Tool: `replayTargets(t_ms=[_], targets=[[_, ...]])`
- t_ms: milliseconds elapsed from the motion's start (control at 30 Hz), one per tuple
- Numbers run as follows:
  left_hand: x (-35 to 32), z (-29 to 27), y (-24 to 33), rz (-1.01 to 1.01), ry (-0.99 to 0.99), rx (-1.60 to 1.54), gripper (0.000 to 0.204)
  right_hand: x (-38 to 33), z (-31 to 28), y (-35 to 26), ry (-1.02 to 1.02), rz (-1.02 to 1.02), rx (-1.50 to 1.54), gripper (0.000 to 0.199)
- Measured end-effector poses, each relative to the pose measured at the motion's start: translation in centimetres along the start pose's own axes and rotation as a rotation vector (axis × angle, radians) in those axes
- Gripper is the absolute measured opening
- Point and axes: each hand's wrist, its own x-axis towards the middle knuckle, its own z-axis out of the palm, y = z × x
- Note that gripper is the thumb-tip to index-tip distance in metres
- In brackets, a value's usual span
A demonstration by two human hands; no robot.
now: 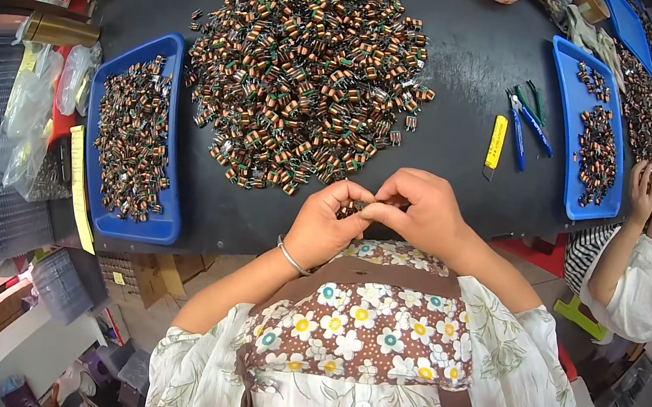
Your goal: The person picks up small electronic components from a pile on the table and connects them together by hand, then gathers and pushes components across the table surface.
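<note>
Both my hands meet at the table's near edge, just below a large pile of small copper-wound coils [302, 75]. Several dark coils [349, 208] show between the curled fingers and thumb of my left hand [321, 224]. My right hand [423, 213] is closed in a pinch against the left fingertips. A bit of something dark peeks out under its curled fingers, too covered to name. A metal bangle [293, 257] circles my left wrist.
At left stands a blue tray [167, 206] full of coils, a yellow strip [82, 190] beside it. Another blue tray [609, 202] at right holds coil clusters. Between lie a yellow cutter [496, 142] and blue-handled pliers [519, 135]. A co-worker's hands [646, 190] are farther right.
</note>
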Motion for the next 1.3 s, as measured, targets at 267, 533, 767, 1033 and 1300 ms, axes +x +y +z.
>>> replayTargets(t_ms=[267,533,767,1033,1300], targets=[[-0.2,-0.2,0.3,-0.056,0.031,-0.151,0.012,3.2,-1.3,3.8,0.253,-0.195,-0.348,0.011],[0.1,-0.5,0.1,-0.066,0.042,-0.193,0.014,1.8,-2.3,1.9,0.0,0.051,0.058,0.013],[0.6,-0.2,0.9,-0.034,0.026,-0.072,0.014,0.6,-1.2,0.4,-0.084,-0.023,0.175,0.013],[0.7,-0.4,0.5,-0.02,0.044,-0.078,0.01,4.3,-2.7,4.6,0.269,-0.194,-0.372,0.016],[0.6,-0.8,0.3,-0.024,0.01,-0.068,0.01,3.3,-2.6,4.6,0.224,-0.032,-0.207,0.012]])
